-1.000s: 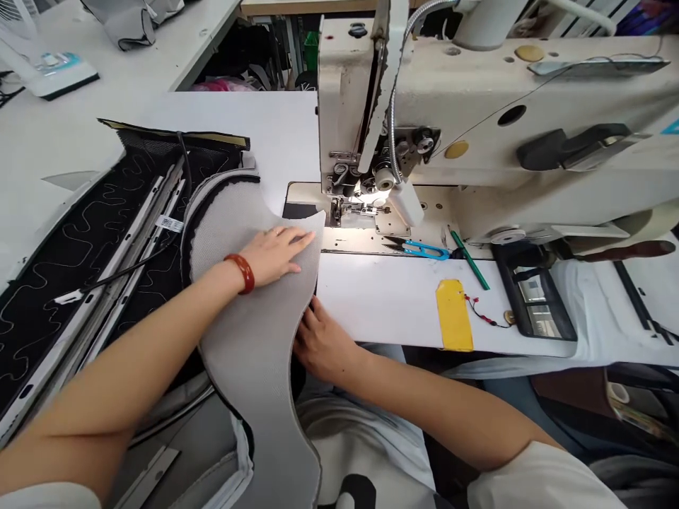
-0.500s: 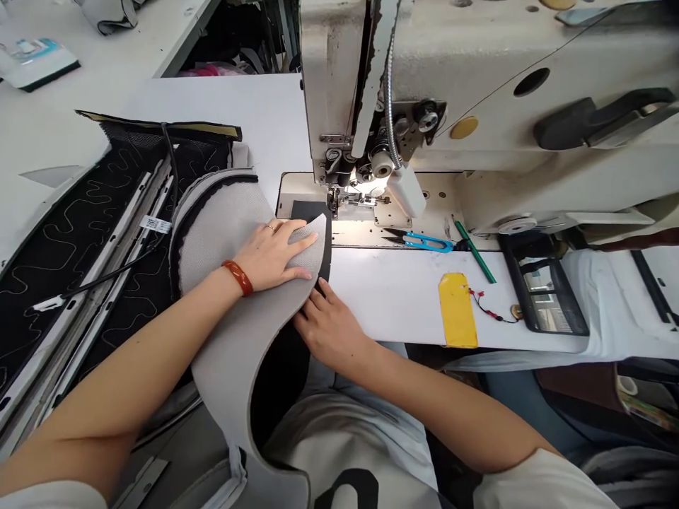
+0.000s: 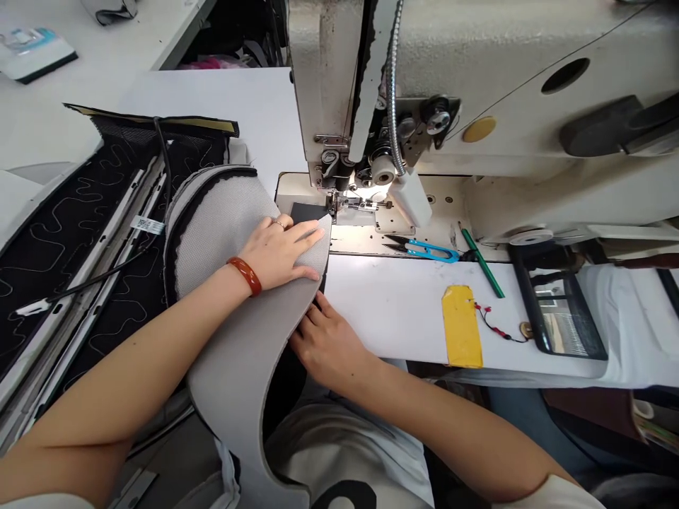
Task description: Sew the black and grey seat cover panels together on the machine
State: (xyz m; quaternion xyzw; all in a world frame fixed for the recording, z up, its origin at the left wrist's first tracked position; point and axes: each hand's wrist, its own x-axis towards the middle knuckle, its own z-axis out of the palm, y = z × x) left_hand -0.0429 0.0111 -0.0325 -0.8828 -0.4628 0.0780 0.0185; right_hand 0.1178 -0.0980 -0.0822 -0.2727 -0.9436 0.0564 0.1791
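Observation:
A large curved grey fabric panel (image 3: 233,339) lies over black fabric (image 3: 286,382) in front of the sewing machine (image 3: 350,71). My left hand (image 3: 281,251) is spread flat on the grey panel, fingers apart, with a red bracelet at the wrist. The panel's pointed tip is close to the presser foot (image 3: 333,203). At the panel's right edge my right hand (image 3: 332,346) is closed on the black fabric underneath. Its fingertips are partly hidden below the edge. Dark material (image 3: 308,211) shows on the machine bed beside the tip.
To the right lie blue thread snips (image 3: 429,250), a green pen (image 3: 482,263), a yellow tag (image 3: 461,326) and a black-framed tray (image 3: 562,311). Quilted black fabric (image 3: 119,283) with long metallic strips and a cable takes up the left side.
The grey panel's right edge now covers the black margin that showed beside it. My right hand has shifted slightly down along the edge; my left hand stays on the panel. The view has shifted a little.

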